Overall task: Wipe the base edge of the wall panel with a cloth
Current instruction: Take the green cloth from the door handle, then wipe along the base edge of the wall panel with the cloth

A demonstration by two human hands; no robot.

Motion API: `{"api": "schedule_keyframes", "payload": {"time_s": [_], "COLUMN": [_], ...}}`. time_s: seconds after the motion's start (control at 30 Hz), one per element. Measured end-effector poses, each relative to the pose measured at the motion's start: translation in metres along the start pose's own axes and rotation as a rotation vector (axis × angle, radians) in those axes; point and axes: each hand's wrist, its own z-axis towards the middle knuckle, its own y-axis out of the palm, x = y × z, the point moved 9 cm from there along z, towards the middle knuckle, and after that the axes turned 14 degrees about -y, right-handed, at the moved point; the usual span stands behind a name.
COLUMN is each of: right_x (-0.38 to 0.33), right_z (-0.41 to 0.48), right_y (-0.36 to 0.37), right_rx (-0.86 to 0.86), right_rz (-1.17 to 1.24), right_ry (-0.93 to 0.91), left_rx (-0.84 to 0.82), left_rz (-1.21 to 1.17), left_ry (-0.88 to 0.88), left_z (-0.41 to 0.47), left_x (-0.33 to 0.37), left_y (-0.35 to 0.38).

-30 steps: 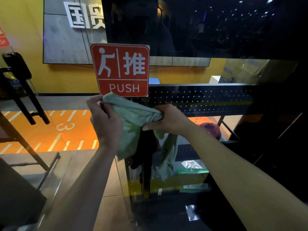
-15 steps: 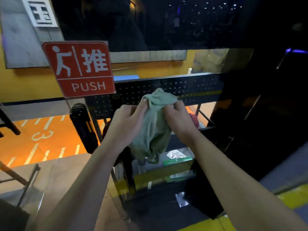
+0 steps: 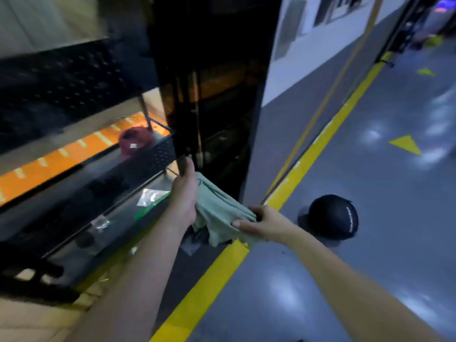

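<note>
The cloth, bunched up high a moment ago, is now stretched low beside the bottom corner of the dark wall panel, above the floor's yellow line. The left hand grips one end, the right hand pinches the other. I think wiping the base edge can begin.

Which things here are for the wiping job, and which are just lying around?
For the job:
- green cloth
- left hand and right hand, both holding it
- dark wall panel

Just lying about:
- black cap
- maroon cap
- plastic packet
</note>
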Motion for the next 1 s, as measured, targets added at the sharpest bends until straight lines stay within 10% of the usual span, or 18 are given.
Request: {"api": "schedule_keyframes", "payload": {"time_s": [0.2, 0.4, 0.7, 1.0], "right_x": [0.183, 0.323, 0.347, 0.402], "right_z": [-0.087, -0.127, -0.044, 0.11], "right_y": [-0.075, -0.198, -0.351, -0.424], "right_rx": [-0.184, 0.082, 0.325, 0.181], "right_rz": [-0.185, -0.103, 0.065, 0.403], "right_ry": [0.184, 0.236, 0.181, 0.143], "left_rx": [-0.013, 0.012, -0.07, -0.258], "left_rz": [0.137, 0.101, 0.282, 0.061], "left_ry": [0.027, -0.034, -0.144, -0.446], "left_z": [0.03, 0.087, 0.109, 0.229], "left_x": [-0.088, -0.158, -0.161, -0.13], "left_y": [0.182, 0.325, 0.474, 0.626]}}
